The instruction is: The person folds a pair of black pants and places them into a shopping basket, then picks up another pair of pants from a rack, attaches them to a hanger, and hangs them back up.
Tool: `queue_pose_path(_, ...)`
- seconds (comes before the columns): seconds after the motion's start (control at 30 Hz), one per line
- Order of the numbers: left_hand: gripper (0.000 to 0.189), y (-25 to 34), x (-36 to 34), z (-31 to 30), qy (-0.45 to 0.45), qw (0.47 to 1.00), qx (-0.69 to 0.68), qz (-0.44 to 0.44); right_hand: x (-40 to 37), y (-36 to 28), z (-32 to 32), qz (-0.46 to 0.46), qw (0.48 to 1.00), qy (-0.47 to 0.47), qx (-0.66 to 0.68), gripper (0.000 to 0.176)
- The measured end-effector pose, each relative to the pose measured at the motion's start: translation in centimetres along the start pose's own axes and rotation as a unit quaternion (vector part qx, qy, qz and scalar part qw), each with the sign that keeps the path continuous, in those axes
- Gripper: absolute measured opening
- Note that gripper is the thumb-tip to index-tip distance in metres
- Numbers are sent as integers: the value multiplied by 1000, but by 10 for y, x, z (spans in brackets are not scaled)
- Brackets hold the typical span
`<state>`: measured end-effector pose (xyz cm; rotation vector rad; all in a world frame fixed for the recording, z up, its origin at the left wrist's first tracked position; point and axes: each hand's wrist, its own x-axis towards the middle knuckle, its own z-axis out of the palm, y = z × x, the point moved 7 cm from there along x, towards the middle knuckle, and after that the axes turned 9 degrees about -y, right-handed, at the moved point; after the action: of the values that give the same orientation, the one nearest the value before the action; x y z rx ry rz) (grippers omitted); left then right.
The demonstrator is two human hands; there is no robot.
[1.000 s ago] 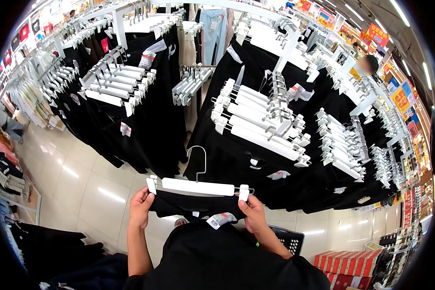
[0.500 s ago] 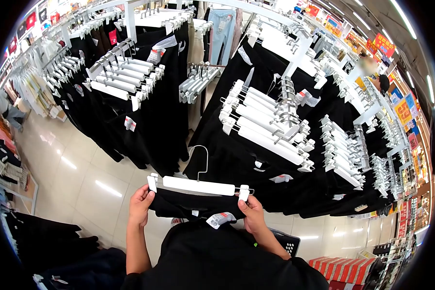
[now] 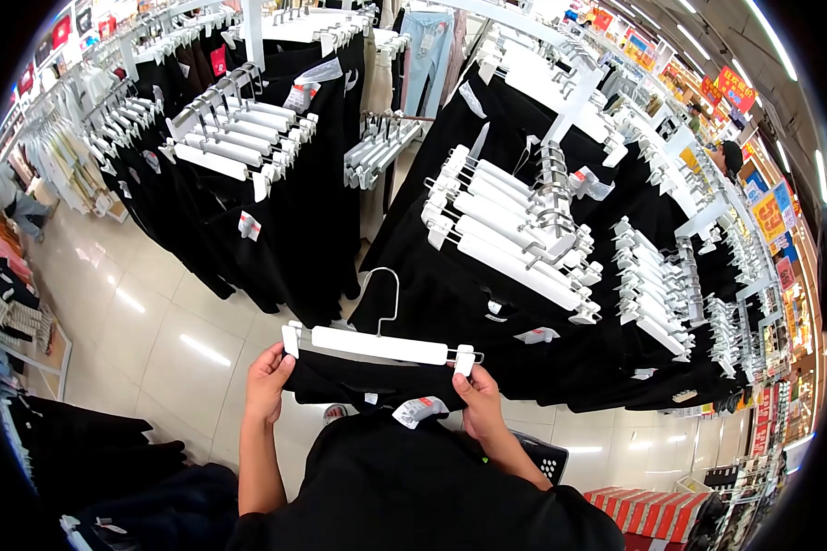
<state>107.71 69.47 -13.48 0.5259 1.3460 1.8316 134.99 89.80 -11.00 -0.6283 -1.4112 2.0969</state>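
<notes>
A white clip hanger [image 3: 379, 345] with a metal hook is held level in front of my body. Black trousers [image 3: 335, 381] hang from its two end clips, with a small white label and a larger tag [image 3: 419, 411] at the waistband. My left hand [image 3: 268, 381] is closed at the left clip and the waistband's edge. At the right clip, my right hand [image 3: 477, 399] pinches the other end, thumb on top. The lower part of the trousers merges with my black clothing.
Racks of black trousers on white hangers [image 3: 515, 248] stand ahead and right; another rack [image 3: 239, 138] is ahead left. Dark clothes [image 3: 83, 450] lie lower left. Red-striped boxes [image 3: 648, 514] are lower right. People are partly visible at the far left and far right.
The view has shifted slightly. The hanger's hook and bar sit a little higher in view, with both hands still gripping its ends.
</notes>
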Motion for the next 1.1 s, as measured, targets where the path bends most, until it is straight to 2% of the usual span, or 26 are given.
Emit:
queue_pose_path(0.3, 39, 3, -2, -1, 4, 1000, 22, -14, -3, 5, -11, -19, 999, 27, -6, 31)
queue_pose_path(0.33, 39, 3, -3, -1, 4, 1000, 26, -12, -3, 9, -13, -11, 1000, 22, -15, 36)
queue_pose_path(0.5, 43, 9, -7, 3, -6, 1000, 25, -19, -4, 12, -16, -14, 1000, 2, 6, 35)
queue_pose_path(0.53, 43, 9, -7, 3, -7, 1000, 22, -17, -4, 10, -15, -7, 1000, 14, 13, 41)
queue_pose_path(0.77, 40, 19, -8, 9, -8, 1000, 4, -2, 0, 9, -14, 1, 999, 7, 31, 43)
queue_pose_path(1.1, 46, 18, -12, 12, 3, 1000, 8, -11, 4, 13, -18, 14, 999, 14, 41, 38)
